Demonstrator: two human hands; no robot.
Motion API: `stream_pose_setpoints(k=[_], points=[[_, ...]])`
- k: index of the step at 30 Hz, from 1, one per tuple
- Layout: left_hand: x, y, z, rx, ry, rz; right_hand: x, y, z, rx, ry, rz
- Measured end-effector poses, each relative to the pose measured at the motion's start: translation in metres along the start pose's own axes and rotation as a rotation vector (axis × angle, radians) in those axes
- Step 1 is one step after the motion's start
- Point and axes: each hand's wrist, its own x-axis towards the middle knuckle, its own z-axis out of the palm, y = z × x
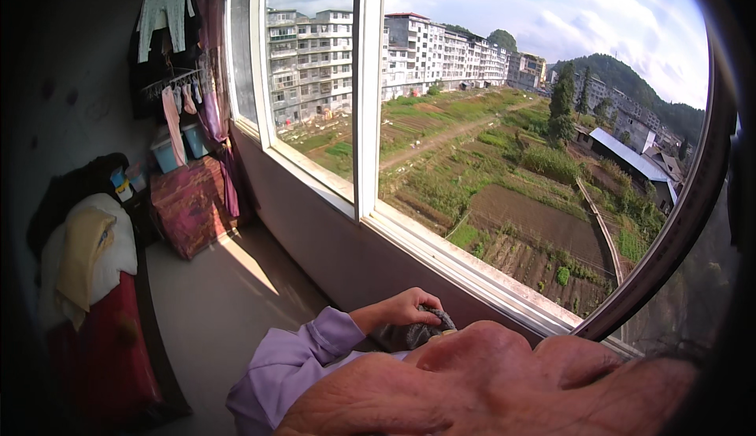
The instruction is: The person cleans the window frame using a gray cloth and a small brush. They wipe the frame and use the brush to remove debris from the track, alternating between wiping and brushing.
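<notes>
My left hand (pixel 407 308), at the end of a lavender sleeve, is closed on a bunched dark grey cloth (pixel 422 333) below the window. The cloth's lower part is hidden behind skin very close to the lens, which fills the bottom of the view. My right hand is out of view. Before me, a white-framed window (pixel 367 141) looks out over garden plots and apartment blocks.
A purple curtain (pixel 214 52) and hanging clothes (pixel 162 14) are at the back left. Below stand blue bins (pixel 168 154) and a red patterned covered box (pixel 192 206). White bedding (pixel 112 229) lies on a red piece of furniture (pixel 112 353).
</notes>
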Motion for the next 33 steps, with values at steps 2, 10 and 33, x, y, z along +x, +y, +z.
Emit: stream_pose_setpoints(k=[2, 10, 33], points=[[-0.001, 0.003, -0.004, -0.07, -0.009, 0.014, 0.004, 0.001, -0.003, 0.026, 0.031, 0.031], [-0.023, 0.006, -0.042, 0.283, 0.082, -0.16, 0.053, 0.031, -0.01, -0.476, 0.032, -0.272], [-0.03, -0.064, -0.117, -0.528, 0.43, -0.215, 0.203, -0.006, 0.003, -0.966, 0.154, -0.161]])
